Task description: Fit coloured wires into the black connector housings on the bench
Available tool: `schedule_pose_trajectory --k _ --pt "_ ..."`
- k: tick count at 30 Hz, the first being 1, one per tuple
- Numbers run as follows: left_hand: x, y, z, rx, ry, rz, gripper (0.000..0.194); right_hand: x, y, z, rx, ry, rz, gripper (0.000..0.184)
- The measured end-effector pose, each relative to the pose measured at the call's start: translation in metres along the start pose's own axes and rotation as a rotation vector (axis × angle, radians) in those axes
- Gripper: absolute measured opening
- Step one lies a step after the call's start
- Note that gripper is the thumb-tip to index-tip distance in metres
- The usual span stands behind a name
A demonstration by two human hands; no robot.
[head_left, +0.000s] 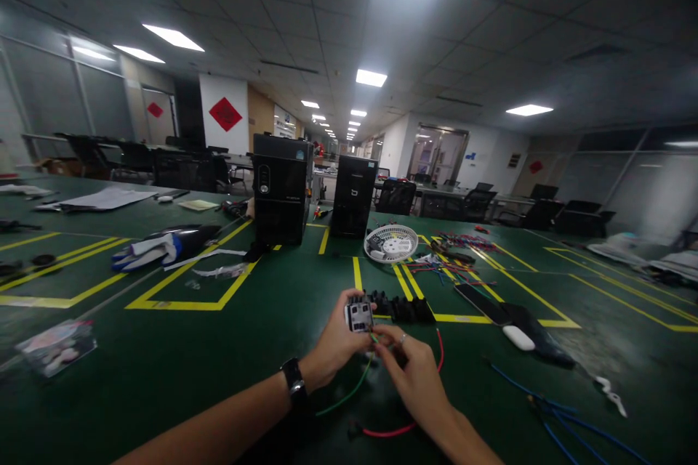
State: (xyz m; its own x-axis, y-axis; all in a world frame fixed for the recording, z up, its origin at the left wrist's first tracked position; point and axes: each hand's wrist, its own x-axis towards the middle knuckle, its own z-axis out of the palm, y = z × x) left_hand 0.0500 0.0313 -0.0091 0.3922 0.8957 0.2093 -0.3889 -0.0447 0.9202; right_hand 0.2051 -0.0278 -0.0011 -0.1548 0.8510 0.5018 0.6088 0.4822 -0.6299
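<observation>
Over the near middle of the green table, my left hand (pixel 330 346) is closed around a small boxy device (pixel 358 315) with a pale face and dark square openings. My right hand (pixel 419 372), a ring on one finger, pinches a green wire (pixel 353 392) against the device's lower edge. Whether the wire's end sits inside the device cannot be made out. From the pinch the green wire hangs down and curves left. A red wire (pixel 388 433) passes beneath my right hand. Just beyond the hands lies a row of black blocks (pixel 406 307).
Two black computer cases (pixel 279 192) stand at the back. A white round basket (pixel 391 243) sits near tangled wires (pixel 463 243). Right are a phone (pixel 480 303), a white oval case (pixel 518 338) and blue wires (pixel 567 407). Left lie a glove (pixel 155 250) and a plastic packet (pixel 56 347).
</observation>
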Motion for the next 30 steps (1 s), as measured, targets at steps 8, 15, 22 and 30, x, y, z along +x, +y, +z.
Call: schedule_pose_trajectory --k 8,15,22,30 --pt "-0.005 0.001 0.008 0.223 0.092 0.106 0.067 -0.003 0.0 0.002 -0.048 0.022 -0.086 0.033" --pt "-0.004 -0.006 0.007 0.225 0.096 0.116 0.074 -0.003 -0.003 0.001 -0.074 0.025 -0.104 0.034" --pt "-0.004 -0.008 0.004 0.29 0.132 0.138 0.075 -0.004 0.002 0.004 -0.058 0.053 -0.094 0.034" --pt "-0.011 -0.008 0.01 0.35 0.054 0.159 0.072 -0.004 0.003 0.0 -0.124 -0.045 -0.096 0.033"
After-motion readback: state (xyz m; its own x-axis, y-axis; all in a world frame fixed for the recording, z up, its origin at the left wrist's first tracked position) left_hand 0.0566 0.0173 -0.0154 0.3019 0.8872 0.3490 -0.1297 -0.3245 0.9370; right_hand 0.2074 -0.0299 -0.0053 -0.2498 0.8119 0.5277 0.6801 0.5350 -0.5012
